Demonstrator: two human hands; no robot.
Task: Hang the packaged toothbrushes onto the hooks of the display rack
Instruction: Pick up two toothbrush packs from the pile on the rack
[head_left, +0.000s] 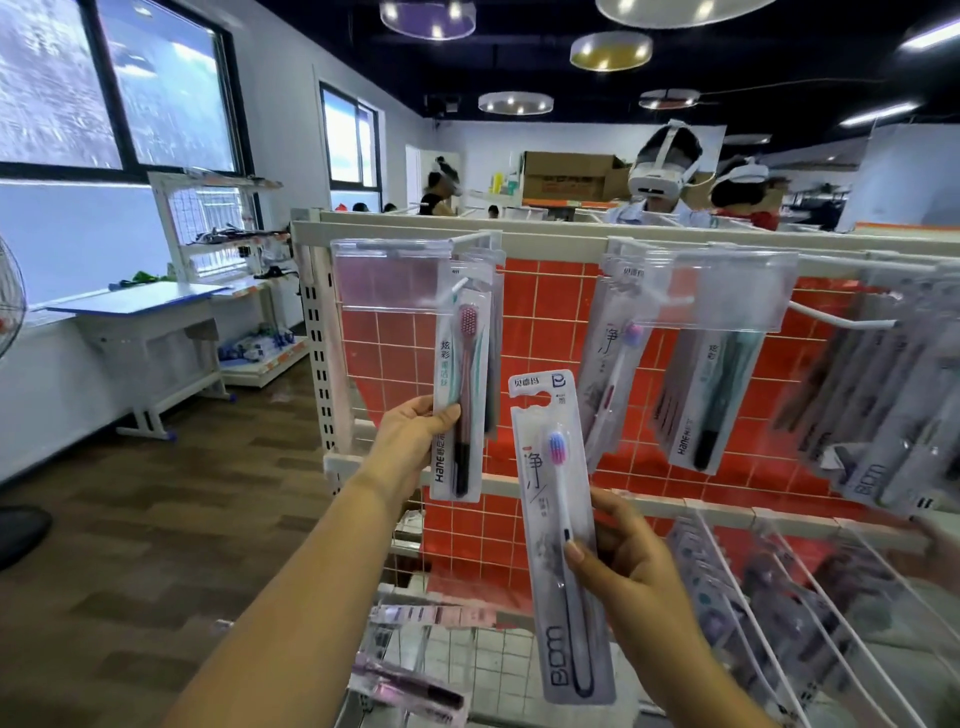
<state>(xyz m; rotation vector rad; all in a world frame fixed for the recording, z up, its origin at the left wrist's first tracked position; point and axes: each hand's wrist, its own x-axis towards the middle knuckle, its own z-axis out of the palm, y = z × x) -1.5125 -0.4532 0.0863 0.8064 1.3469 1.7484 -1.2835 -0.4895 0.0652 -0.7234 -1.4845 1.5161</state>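
My left hand (410, 447) grips the lower part of a Hane toothbrush pack (462, 384) with a pink brush head, which hangs on the top-left hook (470, 240) of the display rack (545, 228). My right hand (628, 577) holds a white BDM toothbrush pack (563, 530) upright in front of the red grid panel (545, 312), free of any hook. More packs hang on the upper hooks at the centre (613, 364) and the right (711, 395).
A bare white hook (841, 317) juts out at the upper right. Lower hooks (810, 597) carry several packs. Loose packs (410, 686) lie on the bottom shelf. People wearing headsets stand behind the rack. A desk (140, 312) stands by the left wall.
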